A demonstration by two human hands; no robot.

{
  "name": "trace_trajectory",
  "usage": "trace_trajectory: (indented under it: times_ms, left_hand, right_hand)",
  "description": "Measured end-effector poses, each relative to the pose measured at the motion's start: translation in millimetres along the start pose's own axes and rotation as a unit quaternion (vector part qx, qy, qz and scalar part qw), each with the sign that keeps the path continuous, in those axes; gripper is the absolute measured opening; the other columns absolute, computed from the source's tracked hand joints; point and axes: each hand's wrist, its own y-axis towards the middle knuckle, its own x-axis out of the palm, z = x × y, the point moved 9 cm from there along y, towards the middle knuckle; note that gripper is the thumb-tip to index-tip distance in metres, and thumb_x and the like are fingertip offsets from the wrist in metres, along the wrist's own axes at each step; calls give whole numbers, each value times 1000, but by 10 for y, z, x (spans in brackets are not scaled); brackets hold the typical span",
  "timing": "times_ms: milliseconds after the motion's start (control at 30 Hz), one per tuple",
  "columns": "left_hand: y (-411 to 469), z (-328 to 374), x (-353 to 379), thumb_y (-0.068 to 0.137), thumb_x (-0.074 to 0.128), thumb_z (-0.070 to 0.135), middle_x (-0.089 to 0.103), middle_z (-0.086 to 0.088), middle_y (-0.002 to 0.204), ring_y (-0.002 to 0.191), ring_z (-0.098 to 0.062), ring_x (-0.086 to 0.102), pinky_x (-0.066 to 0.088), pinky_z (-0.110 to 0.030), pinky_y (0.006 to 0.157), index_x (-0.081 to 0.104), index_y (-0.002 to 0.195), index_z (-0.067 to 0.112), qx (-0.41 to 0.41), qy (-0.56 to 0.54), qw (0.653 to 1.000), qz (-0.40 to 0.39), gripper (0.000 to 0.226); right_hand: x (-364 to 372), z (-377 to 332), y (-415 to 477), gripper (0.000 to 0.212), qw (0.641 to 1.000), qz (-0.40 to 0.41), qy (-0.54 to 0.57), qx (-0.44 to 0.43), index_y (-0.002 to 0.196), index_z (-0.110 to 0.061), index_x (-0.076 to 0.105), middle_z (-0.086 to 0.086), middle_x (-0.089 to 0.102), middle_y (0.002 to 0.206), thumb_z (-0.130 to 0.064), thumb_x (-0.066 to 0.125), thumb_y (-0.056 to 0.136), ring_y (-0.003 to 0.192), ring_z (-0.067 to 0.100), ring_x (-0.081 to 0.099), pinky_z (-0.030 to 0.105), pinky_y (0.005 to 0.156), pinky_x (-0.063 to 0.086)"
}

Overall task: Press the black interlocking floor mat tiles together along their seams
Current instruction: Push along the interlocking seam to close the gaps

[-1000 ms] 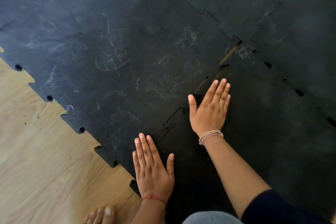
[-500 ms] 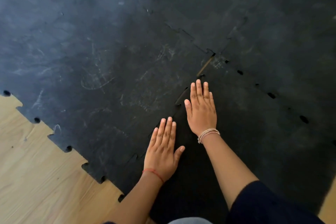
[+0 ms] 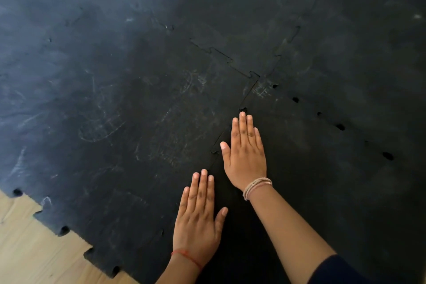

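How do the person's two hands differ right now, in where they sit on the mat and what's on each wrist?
The right hand lies farther up the seam, near where the tiles' corners meet; the left hand lies nearer the person. The right wrist wears pale looped bands; the left wrist a thin red thread. Both lie flat, palms down, fingers together, on the black mat.

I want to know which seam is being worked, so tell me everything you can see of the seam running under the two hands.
The seam is a thin dark jigsaw line between two black, scuffed, rubbery-looking mat tiles. It runs diagonally from the wood floor edge up to a four-tile corner. Rounded locking tabs show beside the right hand, with a small open notch just past its fingertips. The right hand lies flat along it; the left hand lies flat over its nearer stretch, hiding that part. Beyond the hands it looks closed.
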Motion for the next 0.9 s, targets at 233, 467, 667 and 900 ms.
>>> trace_trajectory:
  times_ms: [233, 467, 667, 900]
  left_hand:
    - [50, 51, -20, 95, 15, 46, 0, -10, 152, 138, -24, 8, 3, -36, 111, 15, 142, 3, 37, 20, 999, -16, 63]
    - [94, 80, 4, 95, 16, 45, 4, -10, 152, 138, -23, 10, 6, -37, 110, 15, 142, 5, 67, 14, 998, -11, 63]
    - [317, 127, -89, 95, 17, 47, 0, -10, 153, 138, -21, 6, 4, -34, 110, 15, 142, 5, 73, 5, 997, 0, 63]
    - [1040, 405, -139, 94, 21, 46, 19, -17, 149, 138, -25, 9, 7, -37, 108, 20, 140, 0, 91, 32, 995, 26, 65]
  right_hand:
    - [-89, 354, -35, 75, 998, -18, 11, 61, 138, -8, -17, 10, -21, 147, -57, 2, 85, 138, 22, -18, 36, 113, -6]
    - [-45, 423, 26, 75, 996, -21, -19, 80, 139, -7, -14, 11, -18, 149, -57, -3, 84, 139, 24, -16, 38, 113, -6]
    - [-129, 421, 62, 72, 995, -60, 3, 78, 136, -9, -19, 11, -17, 153, -56, 10, 90, 138, 21, -20, 36, 113, -8]
    - [-361, 679, 764, 62, 999, -14, -36, 32, 144, -10, -7, 8, -10, 155, -43, 15, 97, 141, 20, -13, 34, 113, -7]
